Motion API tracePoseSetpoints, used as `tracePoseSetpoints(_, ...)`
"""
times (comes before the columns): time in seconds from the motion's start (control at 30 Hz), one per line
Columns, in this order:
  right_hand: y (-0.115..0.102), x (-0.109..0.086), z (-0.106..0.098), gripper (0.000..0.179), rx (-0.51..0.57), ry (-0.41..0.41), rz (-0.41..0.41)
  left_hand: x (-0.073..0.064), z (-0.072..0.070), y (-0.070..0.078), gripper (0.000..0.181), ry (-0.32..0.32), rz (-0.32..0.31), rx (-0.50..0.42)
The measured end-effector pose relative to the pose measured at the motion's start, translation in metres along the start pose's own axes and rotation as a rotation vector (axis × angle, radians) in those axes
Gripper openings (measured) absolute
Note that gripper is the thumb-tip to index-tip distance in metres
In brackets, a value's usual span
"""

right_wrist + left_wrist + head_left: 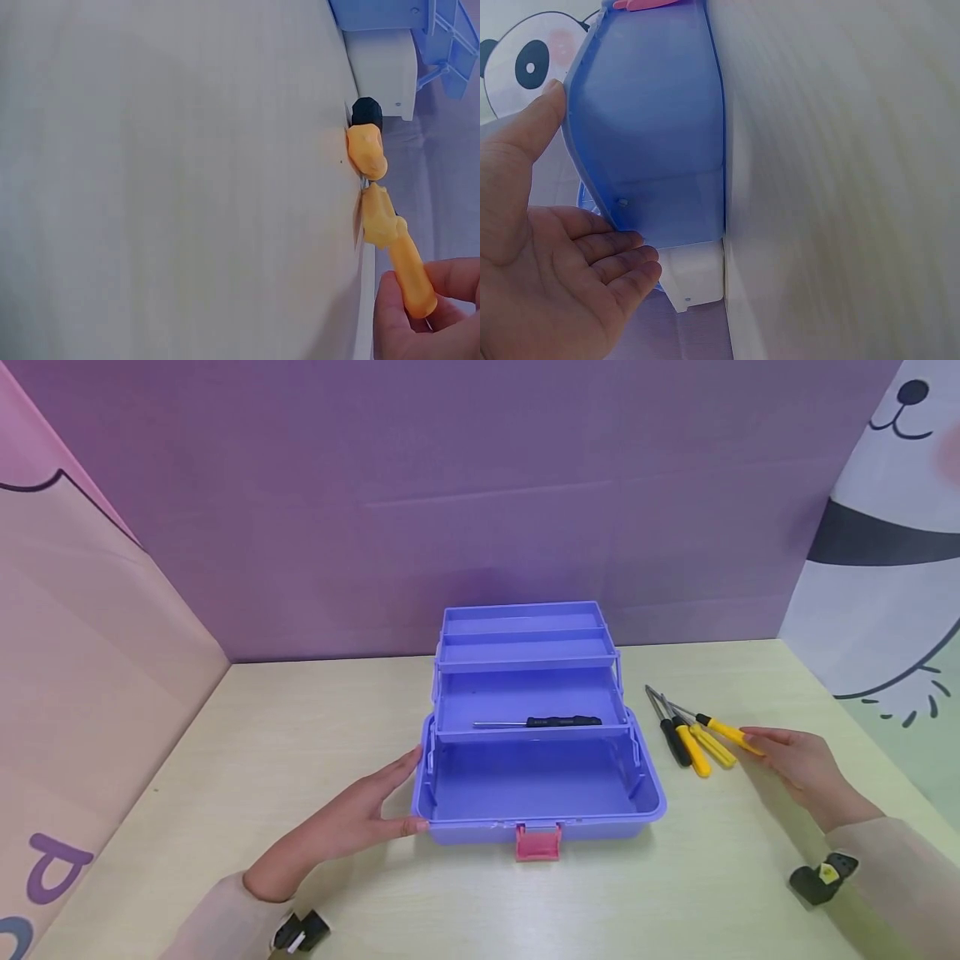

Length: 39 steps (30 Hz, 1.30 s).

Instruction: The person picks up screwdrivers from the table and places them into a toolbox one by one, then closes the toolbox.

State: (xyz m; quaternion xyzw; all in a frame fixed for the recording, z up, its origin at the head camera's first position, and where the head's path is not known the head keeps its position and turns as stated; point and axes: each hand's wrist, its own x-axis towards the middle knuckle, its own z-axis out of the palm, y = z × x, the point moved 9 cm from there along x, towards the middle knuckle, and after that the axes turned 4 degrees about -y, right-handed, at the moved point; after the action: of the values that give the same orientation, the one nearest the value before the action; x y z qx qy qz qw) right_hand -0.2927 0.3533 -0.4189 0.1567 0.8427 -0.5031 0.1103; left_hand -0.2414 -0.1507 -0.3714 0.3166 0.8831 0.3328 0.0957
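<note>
A purple toolbox [480, 833] stands with its tiers raised. My left hand [367, 810] touches its front left corner, thumb at the front rim and fingers along the left side; the left wrist view shows this hand [562, 240] against the rim. In the lower raised tray lies a black-handled screwdriver [562, 722]. Right of the box, my right hand [806, 768] pinches the handle end of a yellow screwdriver [723, 732], its shaft over the others. Beneath and beside it lie a black-handled screwdriver [675, 745], a yellow-and-black one [693, 753] and one with a pale yellow handle [714, 747].
A pink latch [537, 843] hangs at the front of the toolbox. The pale wooden table [300, 727] extends around it. A purple backdrop [480, 485] rises behind, with printed panels at both sides.
</note>
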Motion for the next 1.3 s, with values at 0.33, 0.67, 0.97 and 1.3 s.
tracePoseSetpoints(0.33, 0.001, 0.0, -0.001, 0.063, 0.164, 0.029, -0.002, 0.0, -0.001, 0.0, 0.091, -0.005, -0.014, 0.011)
tracePoseSetpoints(0.67, -0.009, -0.007, -0.002, 0.019, 0.381, 0.024, -0.092, 0.0, 0.0, -0.002, 0.091, -0.014, -0.024, 0.002)
tracePoseSetpoints(0.97, -0.022, -0.015, 0.005, 0.012, 0.486, 0.007, -0.155, 0.0, 0.001, -0.001, 0.092, -0.016, -0.021, -0.006)
tracePoseSetpoints(1.3, -0.032, -0.018, 0.007, 0.014, 0.604, -0.001, -0.209, 0.0, 0.0, 0.0, 0.091, -0.008, -0.007, 0.005)
